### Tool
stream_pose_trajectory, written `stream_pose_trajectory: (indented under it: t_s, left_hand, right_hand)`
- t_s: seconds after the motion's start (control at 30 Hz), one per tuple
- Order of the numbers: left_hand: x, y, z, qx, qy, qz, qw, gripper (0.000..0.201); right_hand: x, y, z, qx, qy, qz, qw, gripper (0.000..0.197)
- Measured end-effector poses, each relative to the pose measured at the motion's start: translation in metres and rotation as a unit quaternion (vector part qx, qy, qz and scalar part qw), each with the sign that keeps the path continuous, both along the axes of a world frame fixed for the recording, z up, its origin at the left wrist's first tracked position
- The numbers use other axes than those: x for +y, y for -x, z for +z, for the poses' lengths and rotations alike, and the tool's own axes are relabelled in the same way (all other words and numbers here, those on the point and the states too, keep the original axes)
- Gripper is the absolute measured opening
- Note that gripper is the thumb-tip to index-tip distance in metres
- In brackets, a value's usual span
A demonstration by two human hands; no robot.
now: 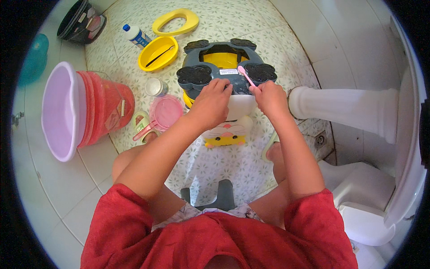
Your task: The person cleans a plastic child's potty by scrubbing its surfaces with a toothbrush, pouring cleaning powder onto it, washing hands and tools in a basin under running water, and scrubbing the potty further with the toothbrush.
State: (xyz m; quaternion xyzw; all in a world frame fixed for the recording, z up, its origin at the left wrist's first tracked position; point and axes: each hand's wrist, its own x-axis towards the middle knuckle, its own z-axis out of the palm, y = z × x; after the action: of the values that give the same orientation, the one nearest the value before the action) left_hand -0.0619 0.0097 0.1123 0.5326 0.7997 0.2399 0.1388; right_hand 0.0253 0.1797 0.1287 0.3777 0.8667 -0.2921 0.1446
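In front of me lies a child's potty (195, 92), tipped so its dark grey base and several black paw-shaped feet show. Its white front has a yellow cartoon face turned toward me. My left hand (215, 102) has its fingers bent over the near edge of the base, holding it. In my right hand (271, 99) is a pink toothbrush (247, 76), gripped by its handle. The brush head touches or hovers just above the grey base beside the right foot; which one I cannot tell. Beyond stand a yellow bowl (145, 63) with a black brush (160, 57) in it and a yellow seat ring (193, 21).
On the left, a lilac basin (48, 119) leans on red buckets (117, 110). Nearer are a pink dipper (172, 109), a lidded jar (156, 87) and a white bottle with a blue cap (137, 36). A white pedestal (345, 104) and a toilet (365, 224) stand right.
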Motion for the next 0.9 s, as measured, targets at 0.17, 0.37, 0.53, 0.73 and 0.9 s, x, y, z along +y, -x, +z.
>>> stream_pose_trajectory:
  t_s: [0.17, 0.37, 0.53, 0.73, 0.9]
  left_hand:
    - [-0.009, 0.007, -0.001, 0.002, 0.004, -0.022, 1.000, 0.051]
    - [-0.007, 0.005, 0.006, 0.006, 0.011, -0.038, 0.999, 0.054]
    - [-0.012, 0.004, 0.004, 0.016, 0.022, -0.028, 0.999, 0.055]
    - [-0.013, 0.001, 0.006, -0.005, 0.036, -0.017, 0.999, 0.057]
    - [0.000, 0.005, 0.004, 0.019, -0.005, 0.009, 1.000, 0.061]
  right_hand:
    - [-0.006, 0.002, 0.015, -0.042, -0.021, 0.019, 0.999, 0.032]
    - [-0.023, 0.014, 0.035, -0.056, -0.106, 0.076, 0.990, 0.028]
    - [-0.024, 0.015, 0.038, -0.062, -0.116, 0.099, 0.986, 0.028]
    - [-0.043, 0.015, 0.056, -0.026, -0.087, 0.195, 0.977, 0.051]
    - [-0.039, 0.022, 0.033, -0.001, -0.111, 0.153, 0.982, 0.051]
